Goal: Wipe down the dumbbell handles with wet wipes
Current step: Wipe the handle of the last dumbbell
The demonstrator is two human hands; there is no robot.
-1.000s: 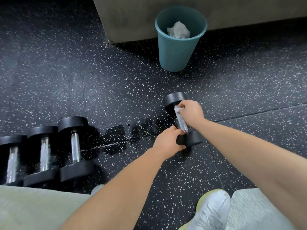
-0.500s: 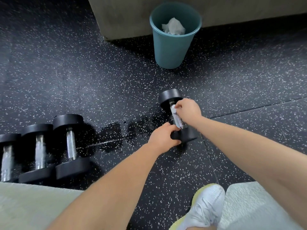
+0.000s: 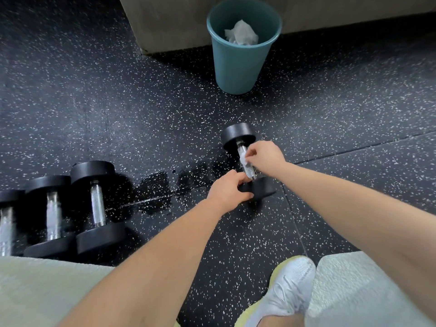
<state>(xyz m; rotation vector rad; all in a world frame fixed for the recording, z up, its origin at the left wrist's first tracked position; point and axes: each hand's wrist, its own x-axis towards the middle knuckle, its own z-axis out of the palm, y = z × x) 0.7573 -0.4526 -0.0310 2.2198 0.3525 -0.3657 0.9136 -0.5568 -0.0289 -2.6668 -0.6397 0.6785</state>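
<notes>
Since the right hand [image 3: 265,156], pinching the wet wipe [image 3: 243,159], has slid to the middle of the handle [image 3: 249,170] while the left hand [image 3: 227,192] grips its near head, the dumbbell [image 3: 238,135], on the floor just short of the bin [image 3: 236,67], seems about half wiped.

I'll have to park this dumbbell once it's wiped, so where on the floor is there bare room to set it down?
Free: floor between the bin and the dumbbell row; floor right of the held dumbbell, beyond the seam. Crowded: the dumbbell row at left, heads close together, with a wet patch beside it.

Four dumbbells [image 3: 238,135] [image 3: 98,204] [image 3: 53,215] [image 3: 6,230], one teal bin [image 3: 236,67], two hands [image 3: 227,191] [image 3: 266,155], one shoe [image 3: 287,289]
</notes>
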